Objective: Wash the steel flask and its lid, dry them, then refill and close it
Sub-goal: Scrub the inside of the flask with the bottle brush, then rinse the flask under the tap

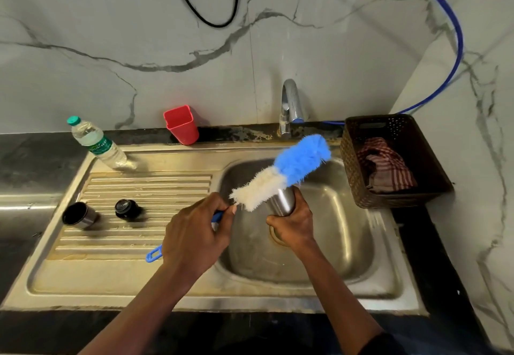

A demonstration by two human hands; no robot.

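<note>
So I'm at the steel sink (pixel 250 297), and my right hand (pixel 292 226) is wrapped round the lower part of the steel flask (pixel 281 201), holding it over the basin, right above the drain. It's roughly upright, tipped a little away from me. My left hand (pixel 194 233) is gripping the blue handle of the bottle brush (pixel 294 165), with the handle's loop end poking out below my palm. The bristle head, white near the handle and blue at the tip, is completely outside the flask. It lies slantwise across the flask's top end, so I can't actually see the mouth.

The other flask bits are over on the ribbed drainboard (pixel 139 239) to the left. The steel cup lid (pixel 79 215) is lying on its side with its dark inside facing me, and the black stopper (pixel 126 209) sits just to its right, not touching it.

At the back left corner of the sink there's a plastic water bottle (pixel 97 143) with a green cap. A red plastic holder (pixel 182 125) stands on the dark worktop (pixel 33 154) against the marble wall. The chrome tap (pixel 289 104) is behind the basin, and I can't see any water coming out of it. On the right there's a brown woven basket (pixel 358 187) with a red checked cloth (pixel 386 165) bunched up inside.
</note>
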